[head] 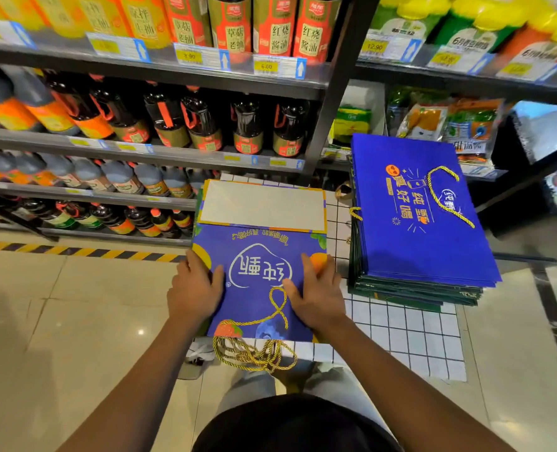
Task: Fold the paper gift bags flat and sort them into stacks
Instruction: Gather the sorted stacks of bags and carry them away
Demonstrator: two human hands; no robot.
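Blue paper makes up the flat gift bag (260, 275) in the middle of the head view. It lies on a white grid cloth (407, 331). The left hand (194, 290) lies on the bag's left edge with fingers out flat. The right hand (317, 293) presses the bag's right side, fingers straight and spread. Neither hand holds anything. White writing on the bag reads 纯甄, upside down. A gold cord handle (278, 303) loops between the hands. The bag's pale bottom flap (262, 205) is folded up at the far end.

To the right, apart from it, sits a stack of blue bags (417, 223). The top one says 纯甄 and 真好喝.

Behind are shelves of sauce bottles (247, 128). Yellow price tags (265, 66) show 6.00, 3.90 and 12.90.
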